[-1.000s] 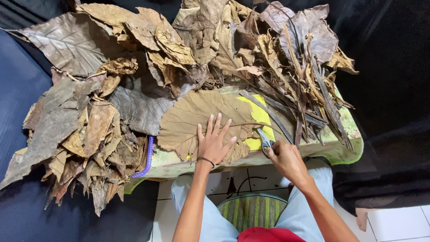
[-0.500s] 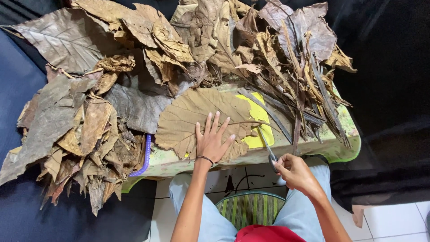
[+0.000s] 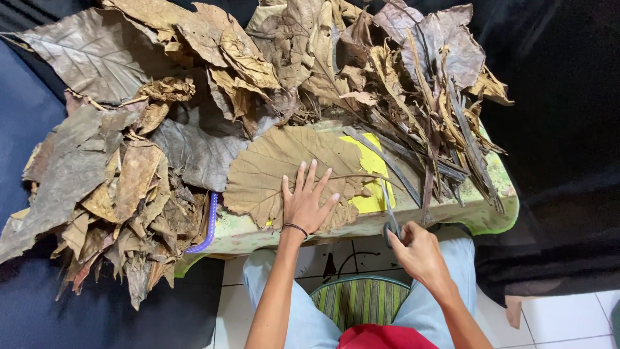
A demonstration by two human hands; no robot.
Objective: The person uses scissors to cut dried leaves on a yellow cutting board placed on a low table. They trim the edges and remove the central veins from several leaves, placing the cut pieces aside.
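Observation:
A large dry brown leaf (image 3: 278, 165) lies flat on a small pale green table (image 3: 245, 236). My left hand (image 3: 307, 203) presses on the leaf's near edge, palm down, fingers spread. My right hand (image 3: 416, 252) is at the table's front edge, closed around the handles of a pair of scissors (image 3: 389, 213). The blades point away from me, beside the leaf's stem and over a yellow sheet (image 3: 371, 181) under the leaf.
Heaps of dry brown leaves (image 3: 123, 187) cover the table's left side and back. Leaf stems and strips (image 3: 439, 148) pile up at the right. Dark cloth (image 3: 562, 129) surrounds the table. A striped stool (image 3: 358, 300) shows between my knees.
My right hand has drawn back toward me along the table's front edge with the scissors. My left hand has stayed flat on the large leaf.

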